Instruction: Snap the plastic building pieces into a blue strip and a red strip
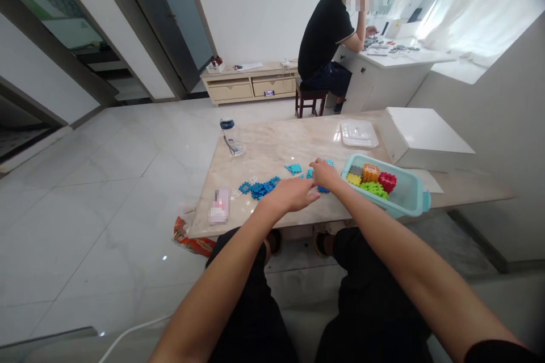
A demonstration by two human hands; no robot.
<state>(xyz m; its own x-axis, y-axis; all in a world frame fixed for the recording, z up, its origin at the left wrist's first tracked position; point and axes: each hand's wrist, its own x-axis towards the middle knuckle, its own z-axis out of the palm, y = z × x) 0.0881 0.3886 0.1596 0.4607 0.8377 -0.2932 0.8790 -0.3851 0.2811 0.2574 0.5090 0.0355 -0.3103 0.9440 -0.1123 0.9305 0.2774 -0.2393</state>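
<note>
My left hand reaches low over the table with its fingers stretched out and apart, and nothing shows in it. Just left of it lies a cluster of dark-blue interlocking toy tiles. My right hand is beside it, fingers bent and closed around the edge of a light-blue interlocking tile; the grip is partly hidden. A loose turquoise tile rests flat beyond my left hand. More blue tiles lie under and behind my right hand, partly covered.
At right, a pale-teal basket holds colored tile blocks. Behind it stand a clear plastic tray and a white box. A bottle and a pink item are at left. Another person sits at a far desk.
</note>
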